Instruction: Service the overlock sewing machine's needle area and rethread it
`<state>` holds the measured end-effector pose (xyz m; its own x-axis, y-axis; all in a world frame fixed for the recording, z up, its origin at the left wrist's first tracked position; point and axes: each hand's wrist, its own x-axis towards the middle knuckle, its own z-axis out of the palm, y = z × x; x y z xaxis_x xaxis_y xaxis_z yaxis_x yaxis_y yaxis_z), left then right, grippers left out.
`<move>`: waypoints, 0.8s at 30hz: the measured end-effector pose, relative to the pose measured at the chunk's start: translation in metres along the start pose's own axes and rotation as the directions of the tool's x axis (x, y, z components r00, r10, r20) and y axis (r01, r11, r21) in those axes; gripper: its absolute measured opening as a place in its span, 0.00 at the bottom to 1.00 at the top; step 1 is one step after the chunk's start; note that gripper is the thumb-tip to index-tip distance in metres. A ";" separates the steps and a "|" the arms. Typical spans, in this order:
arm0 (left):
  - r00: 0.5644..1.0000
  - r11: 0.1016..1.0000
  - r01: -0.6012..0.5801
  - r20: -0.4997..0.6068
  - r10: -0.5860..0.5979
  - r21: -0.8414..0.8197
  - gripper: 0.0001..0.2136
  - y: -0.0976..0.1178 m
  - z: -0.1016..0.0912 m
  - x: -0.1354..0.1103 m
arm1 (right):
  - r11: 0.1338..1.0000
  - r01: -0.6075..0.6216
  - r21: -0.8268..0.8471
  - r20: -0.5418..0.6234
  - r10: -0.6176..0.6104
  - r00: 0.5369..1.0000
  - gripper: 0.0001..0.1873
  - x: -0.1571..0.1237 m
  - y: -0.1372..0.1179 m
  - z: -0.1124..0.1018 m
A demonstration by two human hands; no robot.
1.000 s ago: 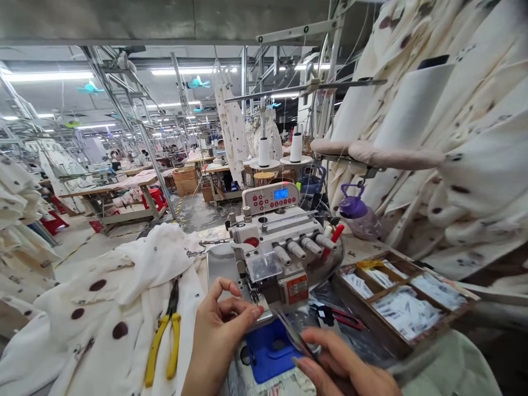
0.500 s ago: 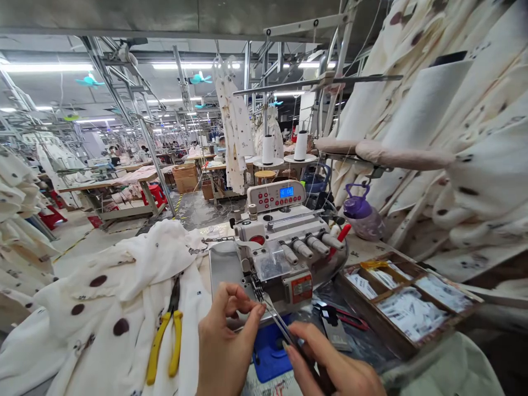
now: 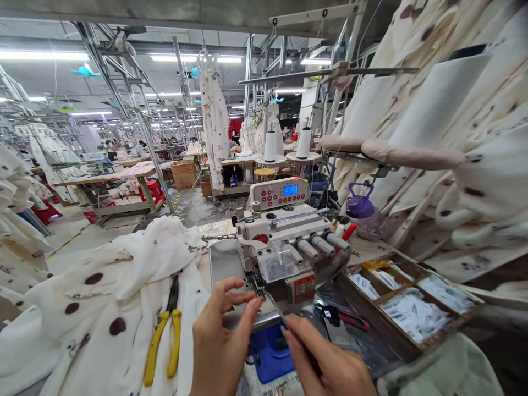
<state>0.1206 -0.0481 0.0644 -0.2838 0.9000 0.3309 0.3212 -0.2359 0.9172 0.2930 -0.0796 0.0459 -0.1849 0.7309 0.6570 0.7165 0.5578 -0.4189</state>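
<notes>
A grey overlock sewing machine [image 3: 289,242] stands in front of me on the work table. My right hand [image 3: 325,360] holds thin metal tweezers [image 3: 275,308], their tips pointing up at the needle area of the machine. My left hand [image 3: 220,341] is raised just left of the tweezer tips, thumb and forefinger pinched close together near the needles; whether a thread is between them cannot be told. A blue pad [image 3: 270,352] lies below both hands.
White fabric with brown dots [image 3: 103,297] is heaped at left, with yellow-handled pliers [image 3: 165,335] on it. A wooden tray of white labels [image 3: 404,308] sits at right, scissors [image 3: 342,318] beside it. A purple bottle [image 3: 361,212] and hanging spotted garments [image 3: 462,137] are behind.
My right hand has brought the tweezers up from low over the blue pad to the needle area. My left hand stays pinched beside the needles. The view has shifted slightly.
</notes>
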 end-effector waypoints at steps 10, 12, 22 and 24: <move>0.957 0.920 -0.285 0.126 0.260 0.269 0.03 -0.018 -0.012 0.012 | 0.993 0.050 -0.104 -0.147 -0.065 0.987 0.11 0.010 0.003 0.029; 0.942 0.890 -0.332 0.163 0.294 0.313 0.03 -0.015 -0.006 0.016 | 0.995 0.036 -0.095 -0.173 -0.052 0.984 0.11 0.012 0.001 0.031; 0.934 0.878 -0.356 0.090 0.346 0.321 0.04 -0.007 0.002 0.028 | 0.958 0.153 -0.244 -0.160 -0.195 0.968 0.12 0.013 0.002 0.027; 0.936 0.886 -0.350 0.064 0.347 0.304 0.05 -0.012 -0.003 0.028 | 0.949 0.163 -0.268 -0.168 -0.213 0.963 0.12 0.012 0.004 0.030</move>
<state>0.1057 -0.0212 0.0633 -0.0958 0.7837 0.6137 0.6584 -0.4125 0.6295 0.2740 -0.0568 0.0333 -0.2178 0.5189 0.8266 0.8305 0.5435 -0.1223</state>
